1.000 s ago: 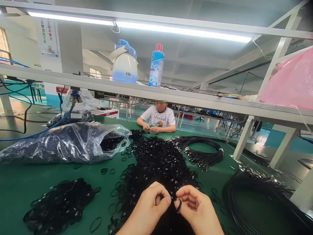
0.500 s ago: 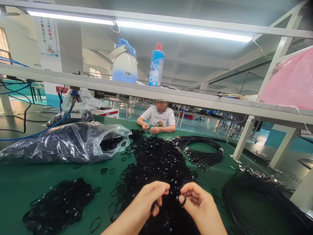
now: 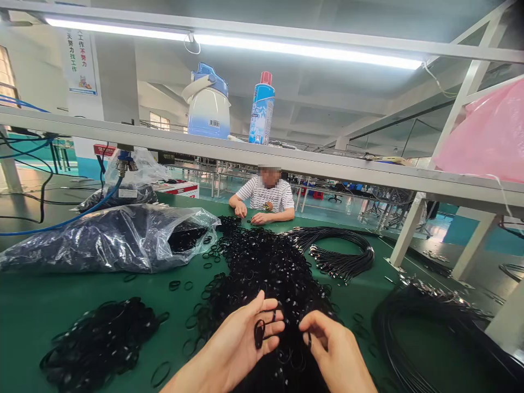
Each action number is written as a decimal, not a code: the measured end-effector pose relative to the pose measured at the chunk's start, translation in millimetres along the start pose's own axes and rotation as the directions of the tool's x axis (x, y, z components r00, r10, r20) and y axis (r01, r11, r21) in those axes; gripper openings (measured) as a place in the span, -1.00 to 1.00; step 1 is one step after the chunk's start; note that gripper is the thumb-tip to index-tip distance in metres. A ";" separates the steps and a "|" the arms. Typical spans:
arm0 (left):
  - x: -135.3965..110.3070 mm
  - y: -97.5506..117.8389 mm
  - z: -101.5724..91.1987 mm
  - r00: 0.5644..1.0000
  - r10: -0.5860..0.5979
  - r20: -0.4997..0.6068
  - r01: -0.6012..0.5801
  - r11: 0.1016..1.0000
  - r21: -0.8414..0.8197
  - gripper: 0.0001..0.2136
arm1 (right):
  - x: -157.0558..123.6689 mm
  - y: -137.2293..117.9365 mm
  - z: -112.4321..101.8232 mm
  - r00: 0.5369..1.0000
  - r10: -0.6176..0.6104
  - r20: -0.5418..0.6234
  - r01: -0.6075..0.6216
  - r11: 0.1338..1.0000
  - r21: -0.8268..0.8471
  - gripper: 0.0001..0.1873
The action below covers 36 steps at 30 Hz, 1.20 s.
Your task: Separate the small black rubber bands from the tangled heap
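My left hand is turned palm up, its fingers loosely spread. It holds a few thin black rings against the palm, and a black band shows across one finger. Close by on the right, my right hand pinches another black ring between thumb and forefinger. Beneath both hands spreads a big heap of black rings, partly hidden by them. The rings look like small flexible loops; their material I cannot make out.
A smaller ring pile lies left on the green tabletop. Behind it rests a clear plastic bag of black rings. Coiled black cables lie right, with a larger cable coil nearer. A co-worker sits opposite, under a shelf.
My left hand has opened from a curled pose, turning its palm up so the rings show. My right hand keeps its pinch with a slight shift. The co-worker's hands have lowered to the table.
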State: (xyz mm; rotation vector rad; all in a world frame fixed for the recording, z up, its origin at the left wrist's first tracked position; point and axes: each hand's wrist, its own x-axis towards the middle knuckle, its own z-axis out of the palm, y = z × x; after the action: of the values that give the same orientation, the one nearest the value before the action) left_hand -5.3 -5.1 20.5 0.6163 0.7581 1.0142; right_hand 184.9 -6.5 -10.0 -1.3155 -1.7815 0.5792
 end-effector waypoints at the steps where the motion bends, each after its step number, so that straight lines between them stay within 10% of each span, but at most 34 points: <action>1: -1.0 0.8 0.4 0.999 -0.050 0.016 0.051 0.997 -0.063 -0.58 | -1.0 0.0 2.5 0.998 -0.056 0.009 0.056 0.998 -0.032 -0.72; 6: -4.7 -0.4 0.8 0.990 -0.092 0.110 0.107 0.984 -0.143 -0.39 | -6.4 -15.4 14.1 0.956 -0.252 -0.148 0.235 0.964 -0.122 -0.62; 10: -8.7 -6.2 6.4 0.983 -0.068 0.168 0.086 0.991 -0.103 -0.36 | -10.7 -31.3 26.3 0.953 -0.299 -0.040 0.295 0.952 -0.083 -0.78; 17: -9.3 -8.4 2.7 0.990 0.060 0.125 -0.087 0.972 0.220 -0.61 | -8.1 -25.5 16.9 0.998 -0.029 -0.057 0.036 0.993 0.117 -0.87; 24: -7.0 -12.9 0.1 0.962 0.214 0.170 -0.273 0.732 0.624 -0.62 | -2.4 -23.6 3.0 0.998 0.042 0.042 -0.053 0.949 0.310 -0.88; 31: -11.8 -12.7 1.9 0.889 0.407 0.207 -0.320 0.230 0.919 -0.67 | -1.2 -22.0 -2.0 0.988 0.090 0.122 -0.141 0.844 0.517 -0.82; 36: -12.3 -10.1 8.9 0.883 0.387 0.266 -0.379 0.251 0.891 -0.80 | -1.1 -25.1 -2.1 0.980 0.094 0.175 -0.184 0.760 0.623 -0.76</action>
State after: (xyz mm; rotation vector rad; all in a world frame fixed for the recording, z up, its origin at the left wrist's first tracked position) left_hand 3.0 -21.3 21.4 1.9236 1.2349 0.9371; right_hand 173.0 -16.5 9.8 -0.9364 -1.3882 1.2596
